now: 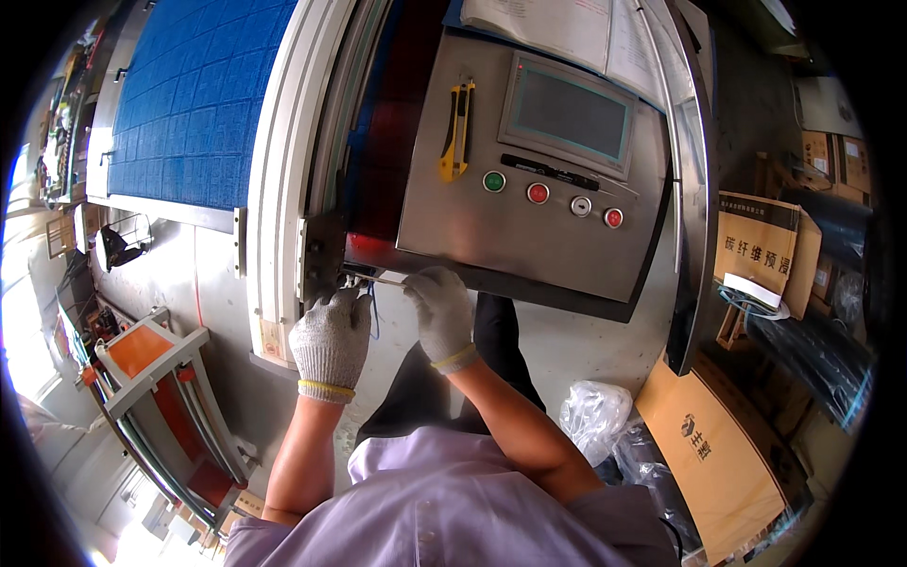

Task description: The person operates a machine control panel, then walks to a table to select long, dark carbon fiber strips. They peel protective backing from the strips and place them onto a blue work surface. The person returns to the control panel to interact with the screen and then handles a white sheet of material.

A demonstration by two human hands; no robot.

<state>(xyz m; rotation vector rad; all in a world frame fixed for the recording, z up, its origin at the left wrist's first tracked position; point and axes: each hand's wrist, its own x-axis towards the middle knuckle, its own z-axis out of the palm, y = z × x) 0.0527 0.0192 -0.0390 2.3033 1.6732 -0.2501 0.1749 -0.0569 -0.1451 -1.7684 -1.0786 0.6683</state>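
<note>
Both my hands wear light knitted gloves with yellow cuffs. My right hand (pixel 441 317) is closed round one end of a thin metal rod (pixel 385 281), whose exact kind I cannot make out. From that hand the rod points left, toward a dark metal bracket (pixel 322 253) at the end of the machine's pale rail (pixel 283 203). Just below the bracket, my left hand (pixel 331 345) has its fingers curled together; what they grip is hidden. A thin blue cord (pixel 375 317) hangs between the two hands.
Right of the rail, a steel control panel (pixel 444 222) carries a screen (pixel 570 113), several buttons, a yellow utility knife (pixel 457 132) and a black pen-like tool (pixel 548 170). A blue textured surface (pixel 194 94) lies at far left. Cardboard boxes (pixel 709 454) and clear plastic wrap (pixel 595 420) sit at right.
</note>
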